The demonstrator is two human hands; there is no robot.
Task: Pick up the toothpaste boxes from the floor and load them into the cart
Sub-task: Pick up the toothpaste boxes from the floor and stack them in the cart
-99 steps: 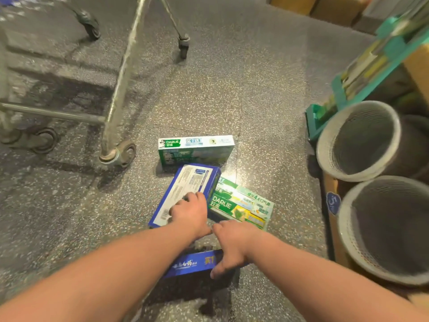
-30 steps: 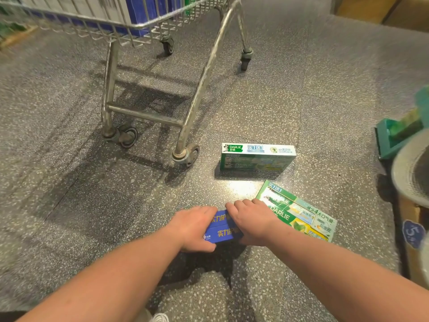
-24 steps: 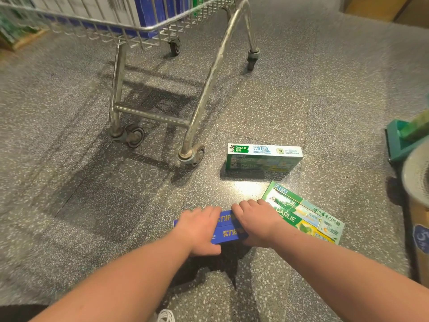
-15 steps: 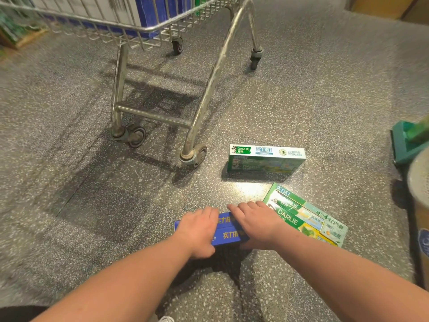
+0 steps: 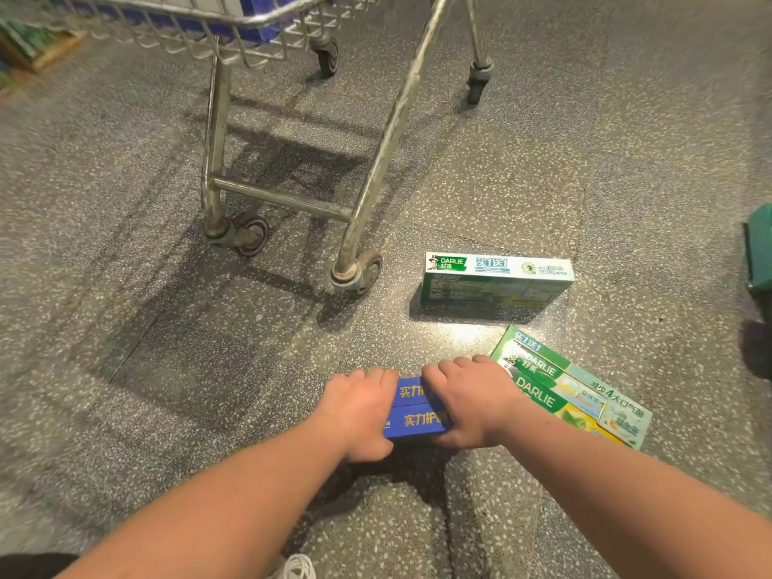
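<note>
Two blue toothpaste boxes (image 5: 411,407) with yellow lettering are stacked together and held between my hands just above the floor. My left hand (image 5: 359,407) grips their left end and my right hand (image 5: 468,401) grips their right end. A green Darlie box (image 5: 495,282) stands on its long edge on the floor ahead. Another green Darlie box (image 5: 585,394) lies flat beside my right hand. The wire cart (image 5: 234,23) stands at the top left, with blue boxes inside its basket.
The cart's metal legs and castor wheels (image 5: 359,269) stand close to the upright green box. A green object (image 5: 758,252) shows at the right edge. Speckled grey floor stretches to the left and far right. A shoe tip (image 5: 294,568) shows at the bottom.
Earlier the blue boxes lay apart on the floor; now both hands hold them stacked together. Over the last second the hands and boxes have barely moved while the view shifted slightly.
</note>
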